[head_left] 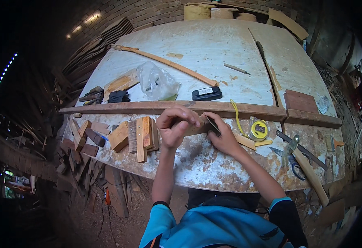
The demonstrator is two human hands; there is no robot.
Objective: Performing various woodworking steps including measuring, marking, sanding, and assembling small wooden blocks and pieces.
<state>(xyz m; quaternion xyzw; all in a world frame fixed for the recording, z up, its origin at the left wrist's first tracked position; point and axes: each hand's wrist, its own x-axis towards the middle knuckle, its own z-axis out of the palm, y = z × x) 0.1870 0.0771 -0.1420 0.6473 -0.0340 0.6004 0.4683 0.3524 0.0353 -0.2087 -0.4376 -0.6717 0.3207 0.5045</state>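
Observation:
Both hands are raised over the near edge of the worktable, in front of a long wooden beam (148,108). My right hand (224,138) is closed on a thin, dark-edged brown piece (195,127), which looks like a bent sheet. My left hand (173,126) has its fingers curled at the piece's other side; what lies in them is hidden. Left of it stand several wooden blocks (119,136). To the right of my right hand lie a yellow tape measure (258,129) and a thin wooden strip (245,141).
A hammer (309,171), scissors (297,169) and a paintbrush (334,143) lie at the right. Beyond the beam are a plastic bag (156,82), a black case (207,93), a long wooden stick (172,64) and a pen-like tool (236,69). Scrap wood (75,177) piles up below left.

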